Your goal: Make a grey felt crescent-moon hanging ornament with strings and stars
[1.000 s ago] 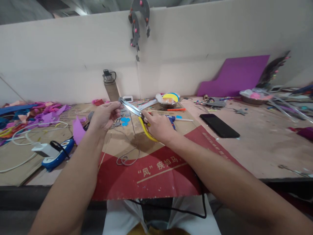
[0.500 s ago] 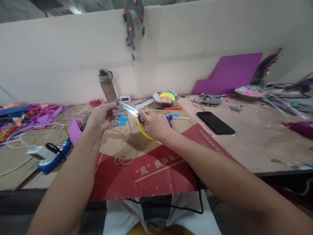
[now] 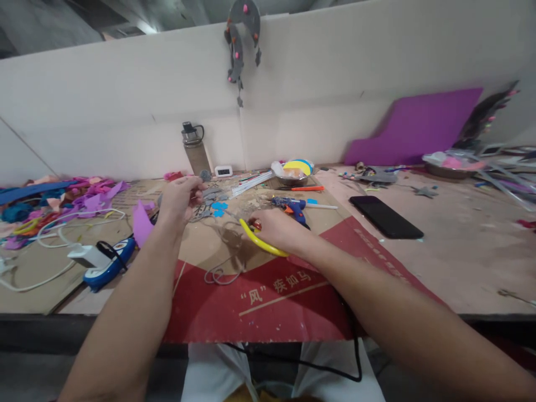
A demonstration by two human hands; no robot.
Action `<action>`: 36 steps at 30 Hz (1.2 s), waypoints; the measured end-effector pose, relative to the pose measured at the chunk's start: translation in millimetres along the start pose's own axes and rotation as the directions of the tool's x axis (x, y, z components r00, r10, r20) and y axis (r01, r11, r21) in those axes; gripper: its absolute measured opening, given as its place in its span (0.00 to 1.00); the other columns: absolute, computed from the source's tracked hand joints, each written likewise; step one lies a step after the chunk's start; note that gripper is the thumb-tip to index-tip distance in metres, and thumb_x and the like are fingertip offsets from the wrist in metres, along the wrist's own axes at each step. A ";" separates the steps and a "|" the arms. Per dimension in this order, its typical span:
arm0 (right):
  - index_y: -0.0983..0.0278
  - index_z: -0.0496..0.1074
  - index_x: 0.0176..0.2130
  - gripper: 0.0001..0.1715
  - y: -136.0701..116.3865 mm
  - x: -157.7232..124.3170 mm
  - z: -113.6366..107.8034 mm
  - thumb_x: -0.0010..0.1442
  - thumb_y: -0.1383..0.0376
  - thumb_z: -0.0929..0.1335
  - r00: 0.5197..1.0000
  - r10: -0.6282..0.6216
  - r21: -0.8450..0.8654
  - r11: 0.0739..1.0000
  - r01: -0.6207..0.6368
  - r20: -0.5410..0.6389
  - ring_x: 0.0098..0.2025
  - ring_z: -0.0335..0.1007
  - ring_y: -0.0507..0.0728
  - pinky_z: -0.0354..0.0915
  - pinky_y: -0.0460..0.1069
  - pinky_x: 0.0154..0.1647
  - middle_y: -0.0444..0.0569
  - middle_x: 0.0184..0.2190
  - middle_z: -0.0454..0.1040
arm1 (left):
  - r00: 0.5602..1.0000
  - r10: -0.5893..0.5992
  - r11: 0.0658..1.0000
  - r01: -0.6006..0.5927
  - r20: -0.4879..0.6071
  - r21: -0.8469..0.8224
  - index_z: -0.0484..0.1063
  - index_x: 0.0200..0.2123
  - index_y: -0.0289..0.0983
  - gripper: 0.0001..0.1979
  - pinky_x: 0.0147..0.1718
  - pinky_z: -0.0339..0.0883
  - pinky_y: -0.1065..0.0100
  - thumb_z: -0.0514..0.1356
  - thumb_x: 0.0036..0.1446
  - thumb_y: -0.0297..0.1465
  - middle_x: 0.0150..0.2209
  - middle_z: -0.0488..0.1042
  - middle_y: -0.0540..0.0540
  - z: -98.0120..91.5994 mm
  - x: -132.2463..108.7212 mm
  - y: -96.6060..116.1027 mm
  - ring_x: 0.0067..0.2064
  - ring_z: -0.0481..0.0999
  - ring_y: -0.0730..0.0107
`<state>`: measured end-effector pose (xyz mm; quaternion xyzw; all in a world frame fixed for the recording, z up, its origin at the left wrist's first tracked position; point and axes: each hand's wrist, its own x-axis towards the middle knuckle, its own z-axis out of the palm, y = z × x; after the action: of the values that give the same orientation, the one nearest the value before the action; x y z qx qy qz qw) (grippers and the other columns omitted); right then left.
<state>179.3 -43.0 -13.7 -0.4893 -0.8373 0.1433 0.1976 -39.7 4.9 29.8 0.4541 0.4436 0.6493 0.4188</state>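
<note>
My right hand is closed round the yellow handles of a pair of scissors, lowered onto the brown and red cardboard sheet; the blades are hard to make out. My left hand is raised a little above the cardboard, fingers pinched on a small grey felt piece. Blue felt cutouts and grey scraps lie between the hands. A grey cord loops on the cardboard below them.
A blue glue gun lies just right of my right hand, and a black phone further right. A water bottle and a bowl stand at the back wall. Felt scraps, a charger and cables crowd the left.
The scissors, earlier held up with blades open near my left hand, have come down to the cardboard with my right hand. My left hand stays raised with the grey piece.
</note>
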 end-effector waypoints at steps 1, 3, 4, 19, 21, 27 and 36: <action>0.61 0.76 0.42 0.21 -3.6 -4.7 -0.4 0.55 0.51 0.68 1.000 -0.002 -0.040 0.999 0.003 0.020 0.36 0.74 0.59 0.61 0.47 0.31 0.52 0.36 0.79 | 1.000 0.010 1.000 -0.010 0.005 0.015 0.68 0.21 0.32 0.04 0.14 0.56 0.79 0.62 0.38 0.24 0.19 0.69 0.50 0.3 -1.2 0.8 0.17 0.62 0.82; 0.61 0.75 0.44 0.21 -12.2 -15.1 -2.8 0.54 0.52 0.68 0.997 -0.015 -0.114 0.993 0.024 0.079 0.34 0.74 0.59 0.59 0.47 0.28 0.53 0.34 0.79 | 0.999 0.018 0.999 -0.020 0.037 0.046 0.68 0.22 0.32 0.04 0.14 0.58 0.79 0.62 0.39 0.26 0.20 0.70 0.49 1.4 -3.7 2.3 0.18 0.64 0.81; 0.62 0.75 0.44 0.20 -16.7 -20.3 -4.8 0.53 0.55 0.69 0.992 -0.033 -0.148 0.988 0.051 0.124 0.33 0.74 0.59 0.59 0.47 0.27 0.53 0.34 0.79 | 0.998 0.017 0.998 -0.021 0.061 0.059 0.69 0.23 0.32 0.04 0.15 0.59 0.78 0.61 0.39 0.26 0.21 0.71 0.48 2.2 -5.1 3.0 0.19 0.65 0.80; 0.65 0.70 0.39 0.10 2.3 4.3 -8.0 0.61 0.63 0.63 0.952 0.115 0.671 0.733 0.111 -0.283 0.24 0.65 0.48 0.64 0.44 0.24 0.43 0.26 0.70 | 0.843 -0.114 0.923 -0.106 0.525 0.370 0.69 0.26 0.34 0.03 0.18 0.67 0.71 0.61 0.44 0.26 0.23 0.75 0.44 43.1 -45.3 -9.2 0.20 0.73 0.70; 0.65 0.68 0.30 0.08 1.5 6.3 -4.8 0.59 0.64 0.64 0.959 0.157 0.780 0.619 0.091 -0.236 0.21 0.63 0.47 0.64 0.44 0.21 0.42 0.22 0.67 | 0.830 -0.149 0.947 -0.037 0.537 0.319 0.69 0.26 0.34 0.05 0.19 0.67 0.71 0.62 0.46 0.29 0.23 0.75 0.45 44.5 -46.8 -11.1 0.20 0.74 0.70; 0.64 0.66 0.27 0.07 -5.4 7.5 -1.9 0.57 0.66 0.65 0.921 0.342 0.919 0.393 0.040 -0.186 0.20 0.65 0.47 0.66 0.43 0.20 0.41 0.21 0.69 | 0.850 -0.182 0.982 0.137 0.495 0.127 0.71 0.29 0.33 0.11 0.22 0.65 0.74 0.67 0.44 0.33 0.25 0.74 0.47 48.8 -48.2 -19.0 0.23 0.72 0.76; 0.64 0.65 0.28 0.07 -3.8 9.9 3.9 0.56 0.63 0.66 0.937 0.290 0.907 0.417 0.058 -0.193 0.18 0.62 0.46 0.62 0.42 0.17 0.40 0.21 0.67 | 0.887 -0.188 0.979 0.205 0.422 0.005 0.70 0.24 0.33 0.07 0.20 0.56 0.77 0.66 0.40 0.26 0.19 0.63 0.54 55.3 -50.9 -24.5 0.19 0.60 0.83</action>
<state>170.2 -36.4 -13.6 -0.3804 -0.5483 0.5010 0.5510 29.0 -26.2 6.0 0.5277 0.3736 0.4992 0.5769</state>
